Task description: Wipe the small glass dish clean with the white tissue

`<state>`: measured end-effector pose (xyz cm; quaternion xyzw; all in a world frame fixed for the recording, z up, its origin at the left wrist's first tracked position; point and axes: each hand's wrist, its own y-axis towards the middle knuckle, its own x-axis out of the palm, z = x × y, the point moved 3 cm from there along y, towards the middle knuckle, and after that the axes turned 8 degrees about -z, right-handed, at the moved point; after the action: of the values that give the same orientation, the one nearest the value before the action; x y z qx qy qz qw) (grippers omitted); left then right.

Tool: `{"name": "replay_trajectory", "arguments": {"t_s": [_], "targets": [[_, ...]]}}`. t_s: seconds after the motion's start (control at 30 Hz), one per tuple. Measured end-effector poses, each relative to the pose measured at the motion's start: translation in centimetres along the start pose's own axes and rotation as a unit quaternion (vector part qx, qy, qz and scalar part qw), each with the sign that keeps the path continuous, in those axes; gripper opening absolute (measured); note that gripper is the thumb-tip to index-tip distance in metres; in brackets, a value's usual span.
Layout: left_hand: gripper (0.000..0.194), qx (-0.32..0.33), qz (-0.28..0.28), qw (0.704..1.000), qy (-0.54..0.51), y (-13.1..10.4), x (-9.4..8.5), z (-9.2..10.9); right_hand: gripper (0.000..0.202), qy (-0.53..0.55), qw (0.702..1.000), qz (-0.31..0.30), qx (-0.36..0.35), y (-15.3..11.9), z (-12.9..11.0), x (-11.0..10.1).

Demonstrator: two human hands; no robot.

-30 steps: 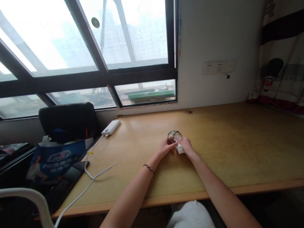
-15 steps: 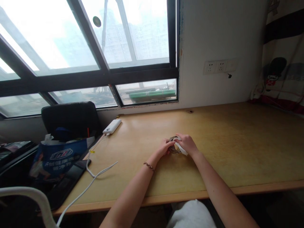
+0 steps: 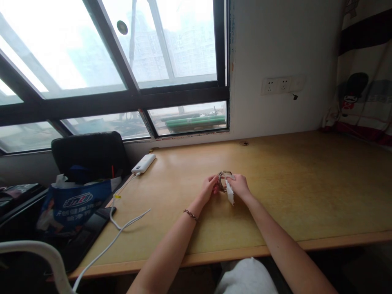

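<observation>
Over the middle of the desk, my left hand [image 3: 210,185] pinches the left side of a shiny, ring-shaped metal band [image 3: 226,172], possibly a watch or bracelet; its exact kind is too small to make out. My right hand [image 3: 239,185] is closed on a white tissue [image 3: 230,195], which hangs down from the fingers. The tissue and the right fingertips are at the band's right side. Part of the band is hidden behind the fingers and tissue. A braided bracelet [image 3: 191,214] circles my left wrist.
A white power bank [image 3: 143,163] with a white cable [image 3: 122,227] lies on the wooden desk [image 3: 300,183] at the left. Beyond the desk's left edge are a blue bag [image 3: 78,202], a dark flat device [image 3: 87,237] and a black chair [image 3: 90,153].
The band has turned and lifted slightly in my hands. The tissue, earlier spread along the band's right side, now hangs lower from my right fingers.
</observation>
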<state>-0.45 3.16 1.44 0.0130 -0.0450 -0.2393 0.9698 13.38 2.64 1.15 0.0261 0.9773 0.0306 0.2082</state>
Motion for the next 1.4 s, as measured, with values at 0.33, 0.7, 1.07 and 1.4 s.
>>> {"name": "replay_trajectory", "arguments": {"t_s": [0.33,0.7,1.07,1.4], "targets": [[0.018,0.051,0.161,0.979,0.117,0.4,1.5,-1.1,0.009,0.483,0.867,0.102,0.066,0.3,0.9,0.8],[0.036,0.063,0.033,0.969,0.237,-0.8,4.8,-0.7,0.009,0.516,0.841,0.112,0.121,-0.5,1.0,1.7],[0.030,0.013,0.200,0.975,0.091,-0.2,0.9,-1.3,0.028,0.249,0.968,-0.010,0.034,-1.0,-1.4,1.8],[0.015,0.087,0.249,0.944,0.200,-1.0,0.1,0.1,0.040,0.242,0.968,-0.062,-0.011,-0.9,-1.6,1.1]]}}
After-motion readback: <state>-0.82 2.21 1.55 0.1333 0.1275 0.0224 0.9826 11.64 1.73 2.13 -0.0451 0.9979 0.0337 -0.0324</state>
